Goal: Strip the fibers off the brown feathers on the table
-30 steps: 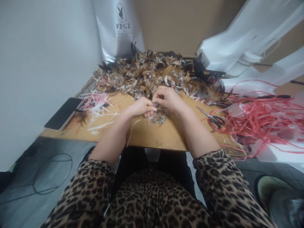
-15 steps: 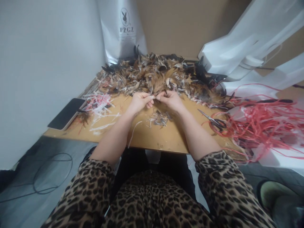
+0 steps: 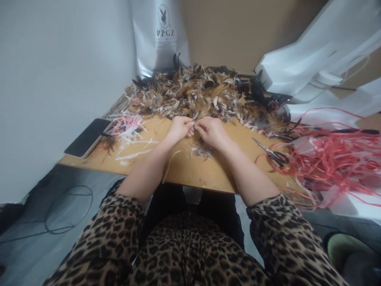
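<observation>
Over the wooden table, my left hand and my right hand meet with fingertips pinched together. Brown feathers rise from between the fingertips, and their lower ends are hidden by my fingers. Whether a thread is also pinched there is too small to see. Just beyond my hands lies a large heap of brown, black and whitish feathers. Below my fingers, between the wrists, is a small scatter of pale clippings.
Scissors lie to the right, beside a tangle of red plastic strips. On the left are a phone and pink and white strips. A printed silver bag stands behind; white bags fill the back right.
My right hand has turned, its back now more upward and its fingers curled closer over the left fingertips. The whole view has shifted slightly, so things appear further right.
</observation>
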A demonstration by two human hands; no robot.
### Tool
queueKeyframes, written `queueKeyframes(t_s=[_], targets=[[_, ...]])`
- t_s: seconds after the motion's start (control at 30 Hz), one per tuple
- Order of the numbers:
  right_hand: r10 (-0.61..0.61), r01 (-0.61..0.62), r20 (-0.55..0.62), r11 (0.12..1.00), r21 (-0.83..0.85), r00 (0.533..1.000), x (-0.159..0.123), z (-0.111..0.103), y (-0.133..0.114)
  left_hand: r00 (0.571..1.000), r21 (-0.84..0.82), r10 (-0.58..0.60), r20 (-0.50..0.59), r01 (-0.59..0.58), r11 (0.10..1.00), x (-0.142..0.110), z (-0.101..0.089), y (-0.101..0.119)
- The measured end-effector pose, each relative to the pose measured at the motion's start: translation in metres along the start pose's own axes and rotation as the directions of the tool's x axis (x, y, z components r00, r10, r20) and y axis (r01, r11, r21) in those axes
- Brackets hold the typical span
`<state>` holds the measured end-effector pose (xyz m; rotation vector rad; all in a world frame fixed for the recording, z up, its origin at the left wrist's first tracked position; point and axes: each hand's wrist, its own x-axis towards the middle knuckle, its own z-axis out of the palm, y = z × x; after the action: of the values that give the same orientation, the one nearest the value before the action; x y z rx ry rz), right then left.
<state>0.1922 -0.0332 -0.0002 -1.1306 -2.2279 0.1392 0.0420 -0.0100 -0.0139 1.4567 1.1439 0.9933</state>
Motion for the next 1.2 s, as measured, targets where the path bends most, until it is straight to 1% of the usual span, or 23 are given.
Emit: queueKeyframes(t_s=[0.07, 0.13, 0.17, 0.23, 0.27, 0.3, 0.33, 0.37, 0.43, 0.5, 0.57, 0.6, 0.63, 0.67, 0.77, 0.87, 0.9, 0.97, 1.03, 1.1, 1.13, 1.17, 1.2], targets=[[-0.035, 0.038, 0.041, 0.996, -0.078, 0.999, 0.0, -0.005, -0.002, 0.998, 0.105, 0.05, 0.033, -0.053, 0.993, 0.0, 0.0, -0.005], [-0.066, 0.071, 0.055, 0.991, -0.11, 0.996, 0.001, -0.012, -0.003, 0.987, 0.225, 0.127, 0.095, -0.146, 0.964, -0.002, 0.001, -0.01], [-0.075, 0.08, 0.054, 0.992, -0.1, 0.996, 0.002, -0.016, -0.002, 0.978, 0.267, 0.153, 0.139, -0.186, 0.945, -0.003, 0.001, -0.011], [-0.065, 0.067, 0.051, 0.997, -0.025, 0.997, 0.003, -0.025, 0.002, 0.955, 0.284, 0.192, 0.226, -0.253, 0.925, -0.008, 0.002, -0.01], [-0.038, 0.036, 0.058, 0.999, 0.035, 0.998, 0.003, -0.029, 0.007, 0.939, 0.256, 0.209, 0.273, -0.28, 0.925, -0.01, 0.003, -0.008], [0.008, -0.015, 0.062, 0.994, 0.111, 0.998, 0.003, -0.032, 0.012, 0.926, 0.203, 0.208, 0.316, -0.28, 0.938, -0.013, 0.004, -0.006], [0.061, -0.078, 0.089, 0.976, 0.204, 0.994, 0.002, -0.035, 0.018, 0.924, 0.136, 0.194, 0.33, -0.25, 0.959, -0.015, 0.006, -0.003], [0.122, -0.156, 0.129, 0.939, 0.305, 0.984, 0.002, -0.037, 0.024, 0.924, 0.068, 0.175, 0.34, -0.209, 0.975, -0.017, 0.006, 0.0], [0.213, -0.282, 0.193, 0.829, 0.484, 0.958, 0.001, -0.036, 0.035, 0.919, -0.045, 0.159, 0.361, -0.154, 0.987, -0.018, 0.007, 0.005], [0.269, -0.323, 0.181, 0.731, 0.601, 0.946, 0.001, -0.03, 0.04, 0.938, -0.156, 0.168, 0.303, -0.125, 0.98, -0.016, 0.005, 0.007], [0.376, -0.345, 0.112, 0.642, 0.685, 0.92, 0.002, -0.02, 0.038, 0.97, -0.263, 0.16, 0.183, -0.109, 0.959, -0.011, 0.002, 0.006], [0.414, -0.366, 0.116, 0.601, 0.71, 0.903, 0.003, -0.015, 0.035, 0.982, -0.303, 0.145, 0.124, -0.102, 0.948, -0.008, 0.001, 0.006], [0.433, -0.373, 0.114, 0.58, 0.724, 0.894, 0.004, -0.01, 0.031, 0.989, -0.33, 0.127, 0.079, -0.094, 0.939, -0.005, -0.001, 0.005], [0.44, -0.366, 0.098, 0.58, 0.728, 0.892, 0.005, -0.006, 0.027, 0.993, -0.348, 0.106, 0.044, -0.084, 0.934, -0.003, -0.002, 0.004], [0.407, -0.336, 0.062, 0.648, 0.684, 0.911, 0.006, 0.0, 0.014, 0.999, -0.371, 0.044, -0.006, -0.043, 0.928, 0.0, -0.003, 0.002], [0.348, -0.299, 0.024, 0.765, 0.57, 0.937, 0.004, 0.002, 0.007, 1.0, -0.344, -0.023, -0.008, 0.019, 0.939, -0.001, 0.0, 0.002], [0.315, -0.273, 0.003, 0.817, 0.509, 0.949, 0.003, 0.001, 0.006, 0.999, -0.308, -0.037, -0.007, 0.033, 0.951, -0.001, 0.001, 0.002], [0.202, -0.181, -0.031, 0.926, 0.331, 0.979, 0.001, 0.0, 0.004, 0.999, -0.177, -0.047, 0.006, 0.047, 0.983, -0.002, 0.002, 0.001], [0.073, -0.071, -0.011, 0.99, 0.12, 0.997, 0.0, -0.003, 0.002, 0.998, 0.009, -0.034, 0.062, 0.033, 0.999, -0.004, 0.001, 0.0], [0.004, -0.004, 0.034, 1.0, -0.01, 0.999, 0.0, -0.009, 0.003, 0.986, 0.171, -0.02, 0.163, -0.009, 0.985, -0.007, 0.0, -0.001], [0.002, -0.001, 0.049, 1.0, -0.016, 0.999, 0.0, -0.012, 0.004, 0.978, 0.217, -0.01, 0.209, -0.036, 0.976, -0.008, -0.001, -0.001], [0.019, -0.02, 0.058, 1.0, 0.022, 0.998, 0.0, -0.016, 0.006, 0.965, 0.225, -0.003, 0.262, -0.058, 0.973, -0.01, -0.002, 0.0], [0.054, -0.061, 0.067, 0.993, 0.102, 0.996, 0.001, -0.019, 0.008, 0.95, 0.203, 0.005, 0.312, -0.072, 0.977, -0.012, -0.002, 0.001]])
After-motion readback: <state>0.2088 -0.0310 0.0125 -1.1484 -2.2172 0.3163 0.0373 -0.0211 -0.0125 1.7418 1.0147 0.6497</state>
